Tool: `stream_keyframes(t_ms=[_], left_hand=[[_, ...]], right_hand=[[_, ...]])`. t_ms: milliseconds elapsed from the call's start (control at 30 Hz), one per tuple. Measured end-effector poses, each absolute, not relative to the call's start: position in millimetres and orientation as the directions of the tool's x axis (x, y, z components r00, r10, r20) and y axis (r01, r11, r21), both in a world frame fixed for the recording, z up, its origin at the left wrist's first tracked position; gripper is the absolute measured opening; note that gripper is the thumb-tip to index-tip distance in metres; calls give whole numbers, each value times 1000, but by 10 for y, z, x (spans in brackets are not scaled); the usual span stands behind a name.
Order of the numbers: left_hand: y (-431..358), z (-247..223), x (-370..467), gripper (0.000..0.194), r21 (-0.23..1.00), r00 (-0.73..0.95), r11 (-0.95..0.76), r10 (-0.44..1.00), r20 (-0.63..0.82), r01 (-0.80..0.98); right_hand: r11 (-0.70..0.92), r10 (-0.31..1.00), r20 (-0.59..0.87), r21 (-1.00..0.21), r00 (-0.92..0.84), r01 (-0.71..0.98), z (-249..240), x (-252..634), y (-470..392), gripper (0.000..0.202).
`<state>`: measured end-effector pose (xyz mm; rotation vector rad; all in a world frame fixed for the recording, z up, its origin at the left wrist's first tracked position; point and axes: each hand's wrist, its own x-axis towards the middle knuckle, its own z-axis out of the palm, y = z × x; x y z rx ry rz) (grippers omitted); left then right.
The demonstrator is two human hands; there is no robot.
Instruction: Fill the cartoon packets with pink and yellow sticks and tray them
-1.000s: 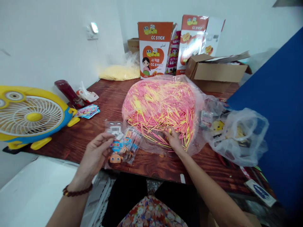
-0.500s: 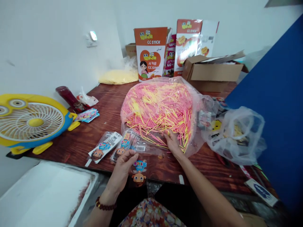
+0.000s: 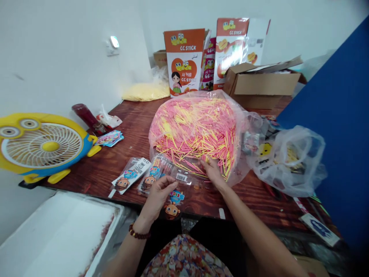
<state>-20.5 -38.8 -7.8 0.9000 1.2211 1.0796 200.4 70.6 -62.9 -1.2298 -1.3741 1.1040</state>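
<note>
My left hand (image 3: 158, 197) is closed, thumb against fingers, on a clear printed pouch (image 3: 176, 197) with a brown cartoon face and a barcode. A large clear plastic bag (image 3: 241, 154) lies with its mouth toward me, full of thin pink and yellow sticks (image 3: 198, 134). At the bag's mouth my right hand (image 3: 212, 171) has its fingers curled around a few sticks, their tips showing above the index finger. Left of the pouch lie more printed pouches (image 3: 154, 175), some with sticks inside, and a white-backed pack (image 3: 131, 177).
A yellow and blue fan (image 3: 49, 146) stands at the left, near a dark red bottle (image 3: 85, 115) and tissues (image 3: 109, 120). Printed cartons (image 3: 184, 61) and an open cardboard box (image 3: 265, 84) stand behind. A translucent carrier bag (image 3: 294, 165) sits right, beside a blue panel (image 3: 343, 127).
The whole view has shifted slightly. My left hand, with the pouch, has moved a little right and up, closer to my right hand, which stays at the sticks.
</note>
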Motion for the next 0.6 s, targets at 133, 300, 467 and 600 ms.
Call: stream_keyframes(t_ms=[133, 300, 467, 600], left_hand=[[-256, -118, -173, 27, 986, 45, 161, 986, -159, -36], [-106, -142, -108, 22, 985, 18, 89, 996, -93, 147], [-94, -141, -92, 24, 978, 43, 89, 994, -99, 190], [-120, -200, -104, 24, 951, 44, 56, 996, -73, 305]], right_hand=[[64, 955, 76, -997, -287, -49, -329, 1871, 558, 26], [186, 927, 122, -971, -354, 153, -76, 1785, 410, 18], [438, 870, 248, -785, -425, 438, -36, 1796, 353, 18], [458, 867, 258, -752, -427, 474, -55, 1781, 332, 18]])
